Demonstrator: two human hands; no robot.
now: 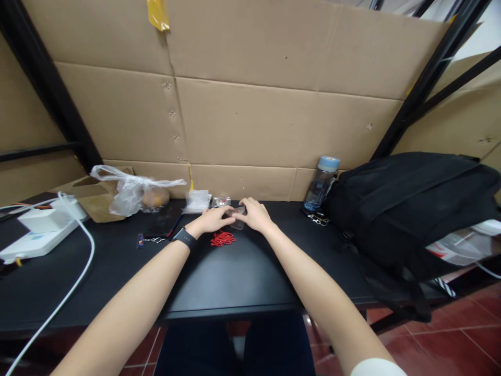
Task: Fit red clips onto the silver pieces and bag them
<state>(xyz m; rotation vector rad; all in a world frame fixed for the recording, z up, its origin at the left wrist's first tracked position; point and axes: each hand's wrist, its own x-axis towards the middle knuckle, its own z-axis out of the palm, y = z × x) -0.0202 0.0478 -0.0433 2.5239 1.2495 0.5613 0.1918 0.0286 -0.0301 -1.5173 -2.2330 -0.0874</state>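
My left hand point(213, 219) and my right hand point(255, 215) meet over the middle of the black table, fingers curled in from both sides. Between them is a small clear plastic bag point(238, 224), gripped by both; its contents are hard to make out. A loose pile of red cords point(223, 239) lies just in front of my left hand. Behind the hands sits a small shiny packet point(221, 201) with reddish bits in it. To its left is a stack of clear plastic bags point(198, 200). A dark watch point(185, 238) is on my left wrist.
At left are a white power strip point(41, 237) with cables, a tied plastic bag point(136, 193), and a dark flat item point(160, 222) with a keychain point(146, 239). A water bottle point(321, 183) and black backpack point(415, 209) stand right. Cardboard point(250, 130) walls the back.
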